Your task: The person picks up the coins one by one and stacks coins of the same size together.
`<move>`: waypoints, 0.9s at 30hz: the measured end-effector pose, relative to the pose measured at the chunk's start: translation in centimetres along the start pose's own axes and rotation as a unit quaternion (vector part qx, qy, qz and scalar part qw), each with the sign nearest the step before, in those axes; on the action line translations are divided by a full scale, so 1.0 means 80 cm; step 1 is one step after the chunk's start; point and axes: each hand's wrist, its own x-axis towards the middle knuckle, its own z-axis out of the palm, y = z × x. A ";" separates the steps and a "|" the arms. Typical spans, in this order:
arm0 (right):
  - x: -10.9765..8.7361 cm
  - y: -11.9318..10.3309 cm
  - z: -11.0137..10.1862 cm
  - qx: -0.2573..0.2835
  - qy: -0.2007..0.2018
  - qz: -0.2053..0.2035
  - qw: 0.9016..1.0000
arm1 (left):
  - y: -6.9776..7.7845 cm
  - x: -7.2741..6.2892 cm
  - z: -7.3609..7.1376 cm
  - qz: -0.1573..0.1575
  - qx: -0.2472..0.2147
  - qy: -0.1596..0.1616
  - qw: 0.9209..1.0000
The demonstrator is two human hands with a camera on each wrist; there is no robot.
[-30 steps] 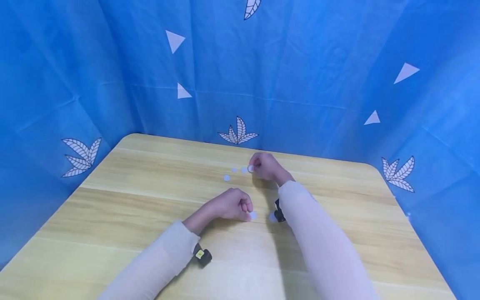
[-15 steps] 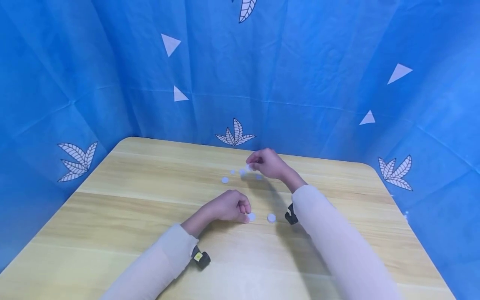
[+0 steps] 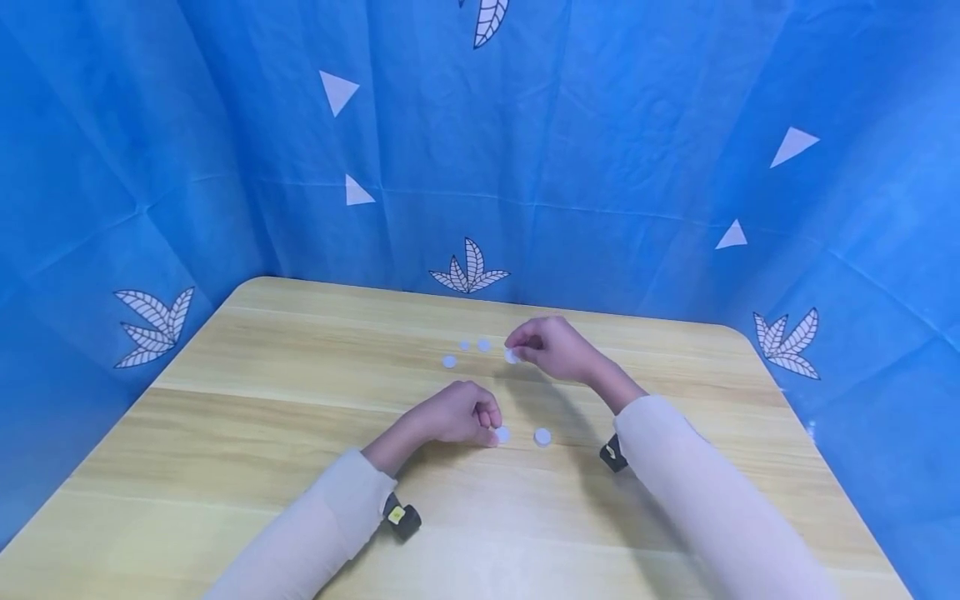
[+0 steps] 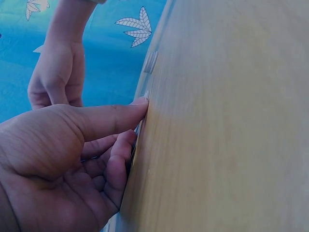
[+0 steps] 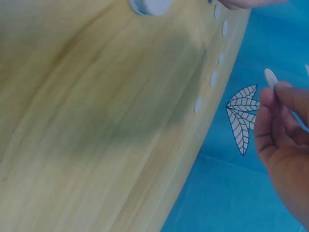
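Note:
A small white disc (image 3: pixel 512 356) is pinched between thumb and fingers of my right hand (image 3: pixel 558 348), tilted on edge and raised over the far part of the table in the right wrist view. Closer to me, my left hand (image 3: pixel 459 414) rests low at the tabletop. Its other fingers are curled in, and its thumb and fingertips hold another white disc (image 3: pixel 502 434), partly hidden by them. Just right of it stands a short stack of white discs (image 3: pixel 542 437), whose layers show in the left wrist view.
Several single discs lie flat farther back, among them a disc (image 3: pixel 449 361), a smaller-looking disc (image 3: pixel 464 344) and a disc (image 3: pixel 483 344). A wooden table (image 3: pixel 247 433) carries everything. A blue patterned curtain (image 3: pixel 600 125) hangs around its far and side edges.
My right hand rose from the back row with its disc, uncovering the stack, then shifted a little right and toward me. My left hand has stayed at its disc.

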 end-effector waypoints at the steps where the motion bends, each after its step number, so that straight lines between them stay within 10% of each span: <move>1: -0.004 -0.001 0.000 0.000 -0.002 -0.001 1.000 | 0.000 0.000 0.000 0.000 -0.001 0.000 1.000; 27: -0.066 -0.001 0.040 0.036 -0.109 -0.042 0.992 | 0.001 -0.001 -0.001 0.015 0.017 0.005 1.000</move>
